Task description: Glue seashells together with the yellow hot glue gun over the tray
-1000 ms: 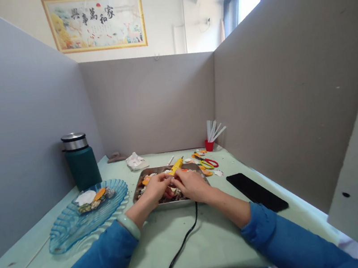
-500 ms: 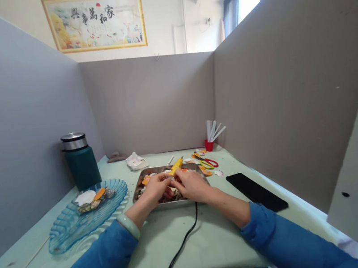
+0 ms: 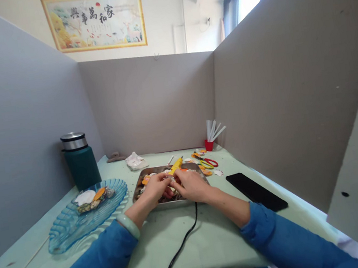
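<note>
Both hands meet over a metal tray [image 3: 139, 187] of shells and small orange pieces at the table's middle. My left hand [image 3: 155, 188] and my right hand [image 3: 191, 185] have their fingers pinched together on a small piece between them; it is too small to name. A yellow glue gun [image 3: 176, 165] lies across the tray's far edge just beyond my fingertips. Its black cord [image 3: 180, 251] runs toward me between my blue sleeves. A pale bangle sits on my left wrist.
A blue glass dish [image 3: 74, 223] with several shells lies at the left, a green flask [image 3: 80, 162] behind it. Scissors [image 3: 208, 162], a red cup of white sticks [image 3: 210, 142] and a black phone [image 3: 256, 192] are at the right. Grey partition walls enclose three sides.
</note>
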A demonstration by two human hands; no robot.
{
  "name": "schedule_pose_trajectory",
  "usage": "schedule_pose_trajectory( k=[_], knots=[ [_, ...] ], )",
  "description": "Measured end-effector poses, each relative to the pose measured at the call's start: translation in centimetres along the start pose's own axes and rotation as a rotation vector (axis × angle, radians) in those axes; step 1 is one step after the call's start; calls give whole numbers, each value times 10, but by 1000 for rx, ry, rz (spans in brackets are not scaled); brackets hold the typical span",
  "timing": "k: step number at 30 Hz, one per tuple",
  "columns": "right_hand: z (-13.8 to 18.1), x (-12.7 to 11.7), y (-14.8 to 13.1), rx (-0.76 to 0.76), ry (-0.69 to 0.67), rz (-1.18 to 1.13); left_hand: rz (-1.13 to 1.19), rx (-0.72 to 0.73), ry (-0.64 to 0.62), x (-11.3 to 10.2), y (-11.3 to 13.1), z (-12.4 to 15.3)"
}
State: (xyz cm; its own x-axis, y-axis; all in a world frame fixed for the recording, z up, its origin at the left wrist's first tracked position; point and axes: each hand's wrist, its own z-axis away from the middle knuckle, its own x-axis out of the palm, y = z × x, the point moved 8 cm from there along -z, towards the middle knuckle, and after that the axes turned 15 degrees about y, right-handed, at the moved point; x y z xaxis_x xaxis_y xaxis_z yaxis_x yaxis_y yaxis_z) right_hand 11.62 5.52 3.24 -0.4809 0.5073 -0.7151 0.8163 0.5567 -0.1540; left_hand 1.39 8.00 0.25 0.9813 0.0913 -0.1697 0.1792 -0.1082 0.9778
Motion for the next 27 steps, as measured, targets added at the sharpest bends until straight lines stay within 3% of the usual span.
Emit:
schedule_pose_trajectory(
  k=[27],
  knots=[
    [0, 2, 1, 3, -39, 58, 4, -2, -9, 1, 0, -1]
  ],
)
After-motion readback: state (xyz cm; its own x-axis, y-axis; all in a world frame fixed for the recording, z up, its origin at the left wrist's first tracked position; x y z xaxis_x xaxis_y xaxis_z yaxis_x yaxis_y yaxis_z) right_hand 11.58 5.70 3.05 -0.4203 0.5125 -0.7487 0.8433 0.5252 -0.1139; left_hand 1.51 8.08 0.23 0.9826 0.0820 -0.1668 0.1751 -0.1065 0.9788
